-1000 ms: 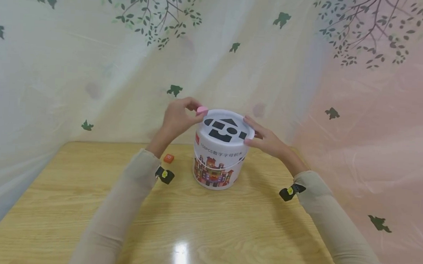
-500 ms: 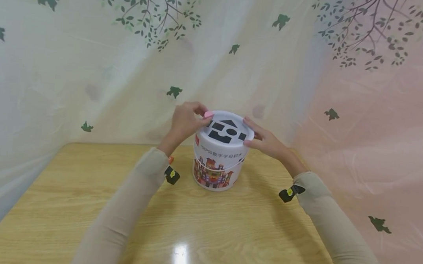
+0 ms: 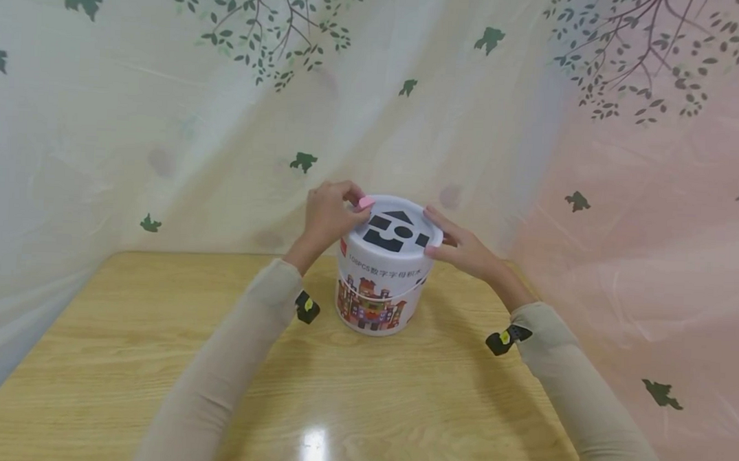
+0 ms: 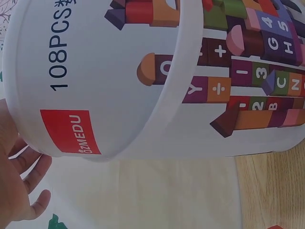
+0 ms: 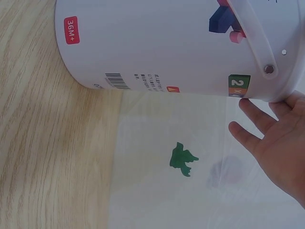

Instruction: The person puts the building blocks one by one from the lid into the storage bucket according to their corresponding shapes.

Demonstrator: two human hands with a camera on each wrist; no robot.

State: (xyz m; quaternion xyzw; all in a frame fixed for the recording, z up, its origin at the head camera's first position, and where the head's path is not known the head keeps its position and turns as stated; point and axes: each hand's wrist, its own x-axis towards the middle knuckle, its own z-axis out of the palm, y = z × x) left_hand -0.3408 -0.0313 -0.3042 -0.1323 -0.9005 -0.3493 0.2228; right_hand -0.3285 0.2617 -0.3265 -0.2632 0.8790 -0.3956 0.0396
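A white bucket (image 3: 376, 275) stands upright on the wooden table, printed with block pictures and "108PCS". Its lid (image 3: 419, 224) has dark shaped holes: a triangle, a circle, rectangles and an arch-like one. My left hand (image 3: 333, 212) pinches a small pink rounded block (image 3: 366, 202) at the lid's left edge, over the leftmost hole. In the left wrist view the bucket wall (image 4: 114, 57) hides that block. On the other side my right hand (image 3: 464, 248) rests on the rim with thumb and fingers spread; the right wrist view shows its fingers (image 5: 257, 117) extended against the bucket's side.
A red corner of something small (image 4: 275, 227) shows at the bottom of the left wrist view. Behind the wooden table (image 3: 167, 332) hangs a pale curtain (image 3: 238, 128) with leaf prints. The bucket's white handle (image 5: 252, 38) hangs down across its side.
My left hand has moved right and slightly down with the pink block, onto the lid's left edge. My left arm now covers the small orange block on the table. The right hand stays put.
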